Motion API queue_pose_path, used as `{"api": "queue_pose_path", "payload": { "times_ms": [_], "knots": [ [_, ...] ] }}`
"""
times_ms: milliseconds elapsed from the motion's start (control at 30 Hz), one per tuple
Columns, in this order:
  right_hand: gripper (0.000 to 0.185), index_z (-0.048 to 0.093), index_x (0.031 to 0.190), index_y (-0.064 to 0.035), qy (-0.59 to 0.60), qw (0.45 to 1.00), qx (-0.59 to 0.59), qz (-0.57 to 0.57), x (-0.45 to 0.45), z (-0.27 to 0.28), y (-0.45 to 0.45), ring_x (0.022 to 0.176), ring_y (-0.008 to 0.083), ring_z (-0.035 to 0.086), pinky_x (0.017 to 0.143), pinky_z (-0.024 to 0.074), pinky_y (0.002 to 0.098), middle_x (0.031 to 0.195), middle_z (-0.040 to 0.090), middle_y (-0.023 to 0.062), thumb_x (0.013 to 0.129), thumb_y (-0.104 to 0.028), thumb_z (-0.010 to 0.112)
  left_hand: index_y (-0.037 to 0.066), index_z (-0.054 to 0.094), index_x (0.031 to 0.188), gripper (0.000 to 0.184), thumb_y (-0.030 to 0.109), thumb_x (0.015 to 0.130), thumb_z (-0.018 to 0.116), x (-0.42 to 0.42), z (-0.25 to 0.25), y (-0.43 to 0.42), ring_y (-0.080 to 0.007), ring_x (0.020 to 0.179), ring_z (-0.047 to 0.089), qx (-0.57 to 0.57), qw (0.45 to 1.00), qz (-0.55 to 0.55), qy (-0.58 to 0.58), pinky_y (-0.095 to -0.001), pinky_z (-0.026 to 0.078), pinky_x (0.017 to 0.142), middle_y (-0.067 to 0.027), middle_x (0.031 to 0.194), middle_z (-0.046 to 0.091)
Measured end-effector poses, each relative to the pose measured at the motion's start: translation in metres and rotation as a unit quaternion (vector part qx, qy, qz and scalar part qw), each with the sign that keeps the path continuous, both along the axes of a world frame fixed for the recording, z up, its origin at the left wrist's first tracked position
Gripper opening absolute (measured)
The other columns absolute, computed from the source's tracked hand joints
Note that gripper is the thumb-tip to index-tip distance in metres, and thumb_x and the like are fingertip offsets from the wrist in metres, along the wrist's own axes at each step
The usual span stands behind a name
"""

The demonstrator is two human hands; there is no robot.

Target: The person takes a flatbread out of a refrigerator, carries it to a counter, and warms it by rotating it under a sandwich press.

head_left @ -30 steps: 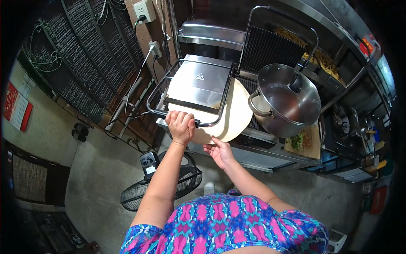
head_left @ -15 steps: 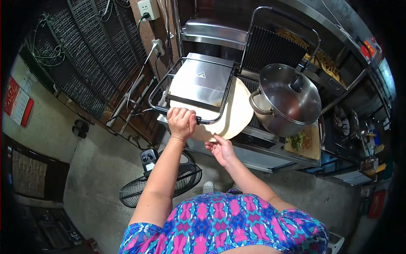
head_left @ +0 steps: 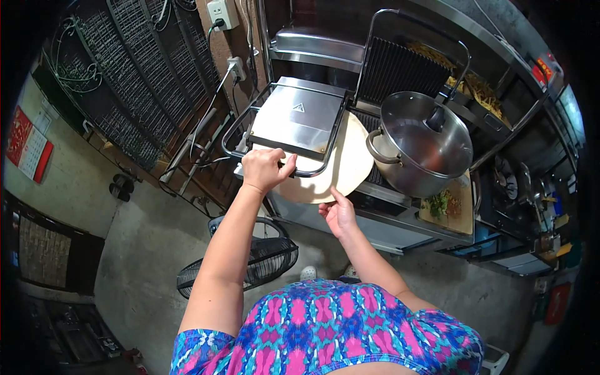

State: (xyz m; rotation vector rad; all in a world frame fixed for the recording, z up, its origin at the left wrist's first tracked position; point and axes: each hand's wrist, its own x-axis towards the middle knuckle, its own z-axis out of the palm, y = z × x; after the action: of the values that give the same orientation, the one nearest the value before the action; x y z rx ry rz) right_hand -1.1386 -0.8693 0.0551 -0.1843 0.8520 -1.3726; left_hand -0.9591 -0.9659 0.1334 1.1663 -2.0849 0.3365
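At the panini press point(head_left: 297, 115), the left hand point(head_left: 262, 169) is clasping the front handle point(head_left: 237, 154); the right hand point(head_left: 339, 215) is pinching the flatbread point(head_left: 351, 156).

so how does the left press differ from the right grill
The left press is lowered over a flatbread; the right grill stands open. The left press shows smooth steel, the right grill a dark ribbed plate. A pot partly hides the right grill, not the left press. Both have a looped handle.
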Motion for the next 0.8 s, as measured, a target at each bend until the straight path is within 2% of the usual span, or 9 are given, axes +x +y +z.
{"api": "queue_pose_path", "payload": {
  "times_ms": [133, 267, 433, 800],
  "knots": [
    [0.027, 0.053, 0.097, 0.0011, 0.004, 1.0, -0.002, -0.021, -0.01, 0.001, -0.002, 0.05, 0.0112, 0.055, 0.047, 0.0426, 0.0213, 0.067, 0.056, 0.0061, 0.088, -0.025, 0.056, 0.013, 0.058, 0.051, 0.031, 0.027, 0.078, 0.055, -0.003, 0.01, 0.001, -0.0172, 0.045, 0.053, 0.085, 0.99, 0.079, -0.079, -0.0269, 0.042, 0.059, 0.0022, 0.046, 0.054],
    [0.029, 0.054, 0.097, -0.0003, 0.034, 0.999, -0.015, -0.022, -0.02, -0.005, -0.003, 0.049, 0.0102, 0.052, 0.046, 0.0415, 0.0211, 0.07, 0.056, 0.0063, 0.089, -0.028, 0.054, 0.012, 0.058, 0.052, 0.029, 0.025, 0.077, 0.054, 0.0, 0.0, -0.002, -0.0167, 0.047, 0.052, 0.001, 0.999, 0.01, -0.045, -0.026, 0.041, 0.061, 0.0018, 0.05, 0.056],
    [0.03, 0.055, 0.095, 0.0004, 0.079, 0.996, -0.006, -0.031, -0.019, 0.003, -0.004, 0.047, 0.0103, 0.052, 0.044, 0.0404, 0.0207, 0.068, 0.057, 0.0065, 0.089, -0.029, 0.054, 0.012, 0.059, 0.052, 0.025, 0.021, 0.075, 0.053, -0.003, -0.012, -0.008, -0.0172, 0.049, 0.051, -0.099, 0.995, -0.011, 0.029, -0.0254, 0.041, 0.062, 0.0019, 0.052, 0.057],
    [0.03, 0.054, 0.091, 0.0021, 0.113, 0.993, -0.003, -0.017, -0.02, 0.011, -0.004, 0.047, 0.0108, 0.052, 0.044, 0.0407, 0.0215, 0.064, 0.056, 0.0069, 0.09, -0.028, 0.054, 0.012, 0.057, 0.051, 0.022, 0.016, 0.072, 0.051, -0.003, -0.015, -0.009, -0.0175, 0.05, 0.049, -0.113, 0.992, -0.02, 0.055, -0.0251, 0.04, 0.063, 0.0017, 0.052, 0.056]
  ]
}}
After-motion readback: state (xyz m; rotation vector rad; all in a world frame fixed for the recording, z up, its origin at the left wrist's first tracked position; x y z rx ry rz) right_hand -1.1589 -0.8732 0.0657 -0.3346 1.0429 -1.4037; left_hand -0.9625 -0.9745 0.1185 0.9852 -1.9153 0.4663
